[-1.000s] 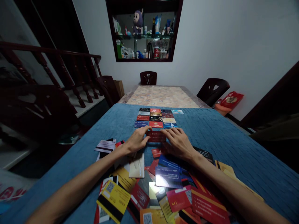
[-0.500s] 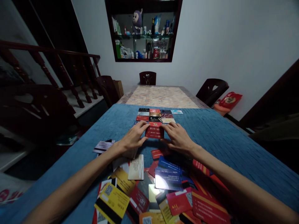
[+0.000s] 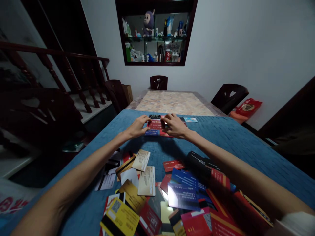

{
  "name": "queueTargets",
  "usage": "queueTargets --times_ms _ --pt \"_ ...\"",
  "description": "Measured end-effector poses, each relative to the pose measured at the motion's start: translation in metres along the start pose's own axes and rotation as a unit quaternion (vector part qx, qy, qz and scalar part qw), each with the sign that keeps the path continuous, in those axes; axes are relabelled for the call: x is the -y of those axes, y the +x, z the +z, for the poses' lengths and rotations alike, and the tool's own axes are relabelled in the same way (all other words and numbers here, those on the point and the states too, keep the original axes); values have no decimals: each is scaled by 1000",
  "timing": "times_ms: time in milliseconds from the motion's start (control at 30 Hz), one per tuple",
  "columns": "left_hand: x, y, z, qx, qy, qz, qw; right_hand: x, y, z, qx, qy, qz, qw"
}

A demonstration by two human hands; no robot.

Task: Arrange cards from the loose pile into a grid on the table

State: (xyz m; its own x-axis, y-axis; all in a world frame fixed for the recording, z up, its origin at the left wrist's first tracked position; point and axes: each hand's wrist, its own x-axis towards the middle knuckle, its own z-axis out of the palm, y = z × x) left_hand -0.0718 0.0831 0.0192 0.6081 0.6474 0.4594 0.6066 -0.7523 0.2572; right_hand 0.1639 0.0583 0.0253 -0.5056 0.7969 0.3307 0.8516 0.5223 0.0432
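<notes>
Over the far rows of laid-out cards I hold a red card (image 3: 155,124) with pale lettering. My left hand (image 3: 137,127) pinches its left edge between fingers and thumb. At the card's right edge, the curled fingers of my right hand (image 3: 175,126) grip it and cover part of the rows. Below the red card a blue card (image 3: 152,132) shows in the nearest row. A black card (image 3: 155,116) lies in the farthest row, and a light blue card (image 3: 191,120) lies at the right end. Whether the red card touches the cards beneath it I cannot tell.
Loose cards are heaped near me, among them a yellow card (image 3: 119,216), a cream card (image 3: 146,181) and a shiny blue card (image 3: 183,196). A blue cloth (image 3: 228,154) covers the near table. Chairs stand around it, one chair (image 3: 158,83) at the far end.
Both hands have carried the red card forward, from in front of the rows to above them. More of the loose cards now shows between my forearms. The view has shifted slightly.
</notes>
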Motion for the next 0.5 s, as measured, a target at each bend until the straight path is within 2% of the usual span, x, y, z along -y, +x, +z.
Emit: queueTargets --times_ms 233,500 --pt "35 16 11 22 31 -6 999 -1 29 12 46 -9 30 998" --pt "61 25 32 60 66 -3 996 -7 47 36 76 -16 47 996"
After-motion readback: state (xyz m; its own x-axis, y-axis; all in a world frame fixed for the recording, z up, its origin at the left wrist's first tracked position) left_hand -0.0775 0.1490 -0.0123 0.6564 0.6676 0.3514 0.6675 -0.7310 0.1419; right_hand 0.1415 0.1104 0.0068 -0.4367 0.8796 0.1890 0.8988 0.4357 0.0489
